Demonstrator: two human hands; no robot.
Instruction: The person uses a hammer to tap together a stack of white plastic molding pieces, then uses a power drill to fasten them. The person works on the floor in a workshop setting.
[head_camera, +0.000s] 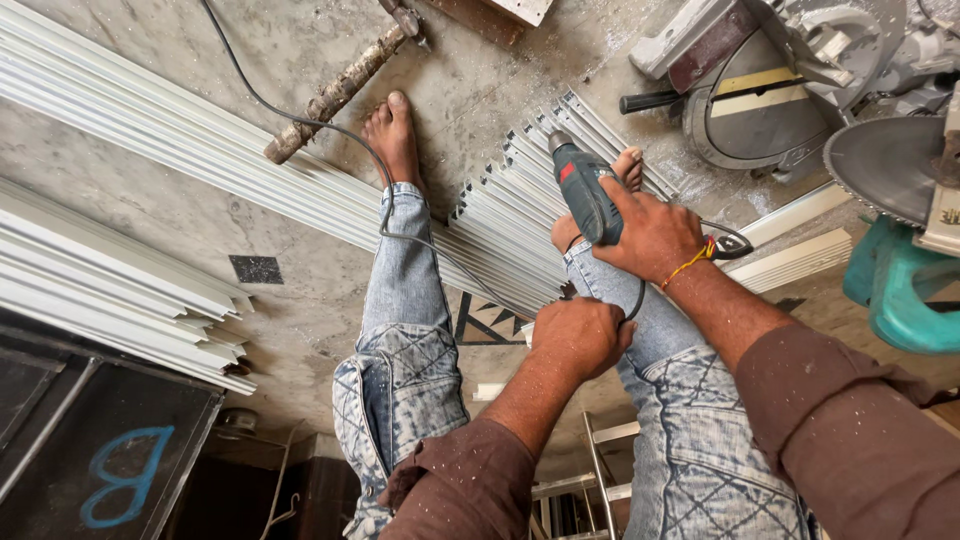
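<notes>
Here, the right hand (650, 235) grips a teal drill (585, 190); the left hand (580, 335) is fisted near white profiles (510, 230).

a small red label (567, 171) is showing on the side of the dark green drill (588, 195), near its front end. a yellow and white striped sticker (752, 90) is lying across the round grey guard of the saw (770, 95) at the upper right, and a pale plate with dark print (947, 216) is sitting at the right edge beside the toothed blade (882, 165). a large blue letter mark (128, 472) is showing on a dark panel (70, 440) leaning at the lower left; no packages or screens are showing.
</notes>
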